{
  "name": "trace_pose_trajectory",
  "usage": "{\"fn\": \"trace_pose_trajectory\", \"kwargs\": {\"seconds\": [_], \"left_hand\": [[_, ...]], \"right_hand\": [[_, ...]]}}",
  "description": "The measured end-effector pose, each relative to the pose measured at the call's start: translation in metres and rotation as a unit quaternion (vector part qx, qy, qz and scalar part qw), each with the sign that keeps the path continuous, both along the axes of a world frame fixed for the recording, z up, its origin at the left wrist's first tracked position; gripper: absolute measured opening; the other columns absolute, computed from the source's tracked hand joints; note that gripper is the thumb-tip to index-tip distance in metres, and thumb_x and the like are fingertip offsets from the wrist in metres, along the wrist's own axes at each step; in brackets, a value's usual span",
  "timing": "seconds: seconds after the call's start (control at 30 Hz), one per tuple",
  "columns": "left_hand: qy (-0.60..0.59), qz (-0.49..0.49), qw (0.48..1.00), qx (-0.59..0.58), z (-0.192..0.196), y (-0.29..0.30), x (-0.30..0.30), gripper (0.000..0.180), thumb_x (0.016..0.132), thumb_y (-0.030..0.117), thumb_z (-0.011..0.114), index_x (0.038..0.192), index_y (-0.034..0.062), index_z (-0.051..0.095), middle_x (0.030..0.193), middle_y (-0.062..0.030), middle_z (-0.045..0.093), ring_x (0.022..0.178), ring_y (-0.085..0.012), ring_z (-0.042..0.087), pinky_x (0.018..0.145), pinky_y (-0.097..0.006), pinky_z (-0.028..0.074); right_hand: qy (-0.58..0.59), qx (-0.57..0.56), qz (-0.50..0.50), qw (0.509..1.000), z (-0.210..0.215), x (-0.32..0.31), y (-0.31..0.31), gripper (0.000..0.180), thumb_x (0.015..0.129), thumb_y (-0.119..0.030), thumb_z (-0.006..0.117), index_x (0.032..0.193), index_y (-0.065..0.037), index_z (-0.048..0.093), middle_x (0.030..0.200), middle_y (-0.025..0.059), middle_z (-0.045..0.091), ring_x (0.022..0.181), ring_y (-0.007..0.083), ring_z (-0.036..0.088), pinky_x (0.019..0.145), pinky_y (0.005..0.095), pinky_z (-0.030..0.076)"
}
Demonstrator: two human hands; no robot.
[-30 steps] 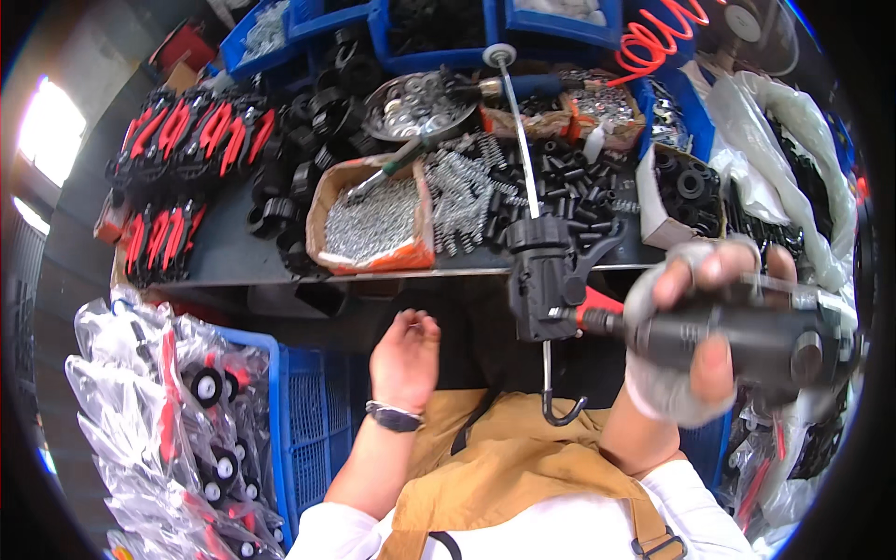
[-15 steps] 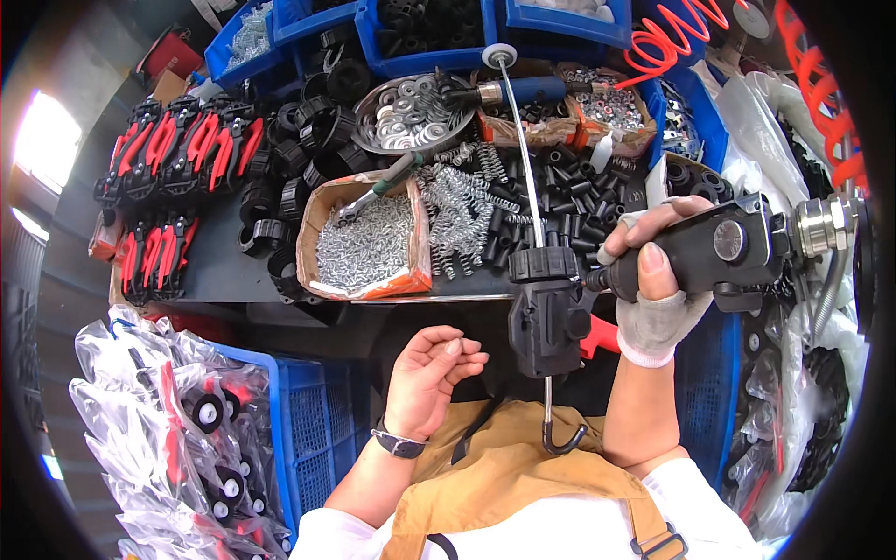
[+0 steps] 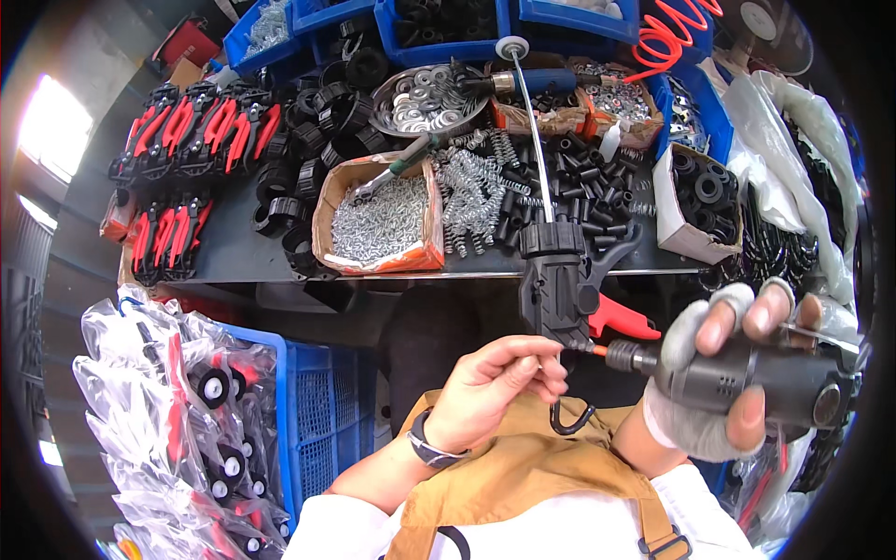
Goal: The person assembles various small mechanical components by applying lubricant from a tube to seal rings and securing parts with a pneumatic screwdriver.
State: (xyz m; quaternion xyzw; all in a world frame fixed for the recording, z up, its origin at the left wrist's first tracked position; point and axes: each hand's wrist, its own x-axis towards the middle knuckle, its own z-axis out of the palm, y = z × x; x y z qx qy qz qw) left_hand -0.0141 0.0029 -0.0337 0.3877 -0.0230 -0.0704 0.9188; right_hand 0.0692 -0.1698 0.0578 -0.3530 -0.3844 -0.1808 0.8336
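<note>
— What's on the bench (image 3: 233, 231)?
— Handles (image 3: 221, 124) at left; rings (image 3: 275, 179) right of them; next a box (image 3: 422, 259) of screws (image 3: 378, 227); then springs (image 3: 469, 201), then tubes (image 3: 581, 199).
— And behind?
— A bowl (image 3: 397, 129) of washers (image 3: 422, 105) behind the screws; bins (image 3: 443, 50) behind that.
— Nearer?
— A crate (image 3: 322, 397) at left; the clamp (image 3: 557, 297) at the bench's front edge, left hand (image 3: 499, 383) beside its lower end; the driver (image 3: 747, 378) in the right hand (image 3: 691, 425), right of the clamp.

An assembly workshop: coil springs (image 3: 469, 201), a cardboard box (image 3: 397, 261) of small fasteners (image 3: 381, 226) and a bowl of washers (image 3: 425, 103) crowd the tabletop (image 3: 231, 219), blue parts bins (image 3: 443, 52) line its back, a coiled red hose (image 3: 659, 45) hangs nearby, and the right hand (image 3: 689, 422) grips a power screwdriver (image 3: 733, 378).
</note>
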Motion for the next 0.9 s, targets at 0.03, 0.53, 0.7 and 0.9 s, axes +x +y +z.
{"fn": "trace_pose_trajectory", "kwargs": {"seconds": [0.03,0.53,0.7,0.9], "left_hand": [[0.027,-0.028,0.996,-0.078,-0.006,-0.001,0.001,0.023,0.101,0.010,0.053,0.121,-0.0011,0.058,0.103,-0.0131,0.067,0.095,-0.0219,0.068,0.082,-0.032,0.057],[0.098,-0.034,0.980,-0.169,-0.010,-0.027,-0.012,0.020,0.096,0.024,0.064,0.095,0.0047,0.057,0.069,-0.0088,0.063,0.049,-0.0125,0.056,0.038,-0.020,0.036],[0.056,-0.019,0.991,-0.123,-0.015,-0.030,-0.015,0.020,0.098,0.024,0.062,0.094,0.0054,0.057,0.071,-0.0079,0.062,0.051,-0.0101,0.053,0.043,-0.019,0.038],[-0.185,0.236,0.923,0.241,-0.005,-0.037,0.003,0.062,0.100,0.056,0.042,0.124,-0.0001,0.055,0.109,-0.0102,0.059,0.073,-0.0087,0.054,0.048,-0.020,0.039]], "right_hand": [[0.000,-0.003,0.013,1.000,0.003,-0.006,0.000,0.072,0.082,-0.013,0.074,0.143,-0.002,0.036,0.112,0.0142,0.046,0.091,0.0239,0.053,0.050,0.0265,0.046],[0.035,-0.012,-0.024,0.999,0.002,-0.039,0.002,0.074,0.081,-0.018,0.079,0.138,-0.003,0.035,0.103,0.0130,0.050,0.079,0.0250,0.062,0.053,0.0317,0.060],[0.049,-0.010,-0.023,0.998,0.001,-0.043,0.010,0.076,0.080,-0.018,0.081,0.139,-0.007,0.035,0.102,0.0123,0.051,0.078,0.0246,0.063,0.052,0.0328,0.059],[0.028,-0.053,0.001,0.998,0.001,-0.044,0.006,0.074,0.082,-0.020,0.079,0.140,-0.008,0.035,0.105,0.0116,0.050,0.084,0.0243,0.062,0.051,0.0326,0.058]]}}
